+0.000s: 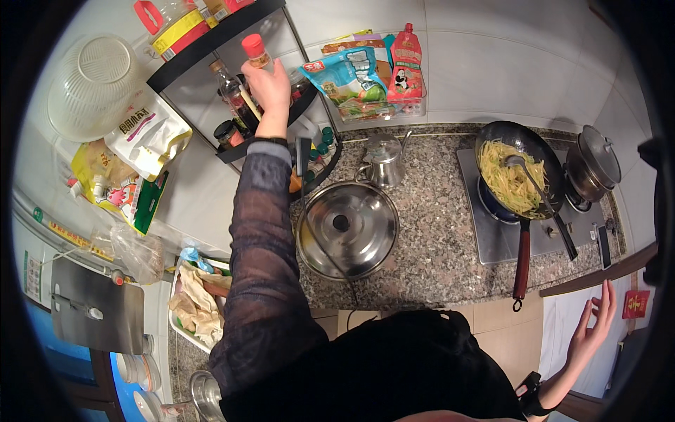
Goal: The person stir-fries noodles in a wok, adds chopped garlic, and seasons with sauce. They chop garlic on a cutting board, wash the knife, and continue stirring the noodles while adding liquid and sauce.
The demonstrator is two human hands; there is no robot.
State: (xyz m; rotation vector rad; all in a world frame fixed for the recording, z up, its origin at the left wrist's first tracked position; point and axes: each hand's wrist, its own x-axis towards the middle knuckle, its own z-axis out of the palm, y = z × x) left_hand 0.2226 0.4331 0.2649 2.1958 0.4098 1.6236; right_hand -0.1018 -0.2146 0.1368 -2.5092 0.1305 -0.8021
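Observation:
My left hand (271, 87) reaches up to the black wire-framed shelf rack (311, 103) and grips a red-capped seasoning bottle (255, 47); its lower part is hidden behind my fingers. A dark sauce bottle (234, 95) stands just left of that hand. At the lower right my right hand (595, 322) is raised in the air with fingers apart, holding nothing. Beyond it, a black wok (548, 153) with a red-brown handle sits on the gas stove (488, 242). Pale shredded vegetable strips (509, 182) fill the wok, and a dark-handled ladle (543, 198) rests across them.
A steel lid (364, 248) with a black knob lies on the granite counter (432, 227), near a steel kettle (386, 166). A lidded pot (590, 169) occupies the right burner. Food pouches (348, 74) stand in a wall bin. A dark cable (321, 240) passes over the lid.

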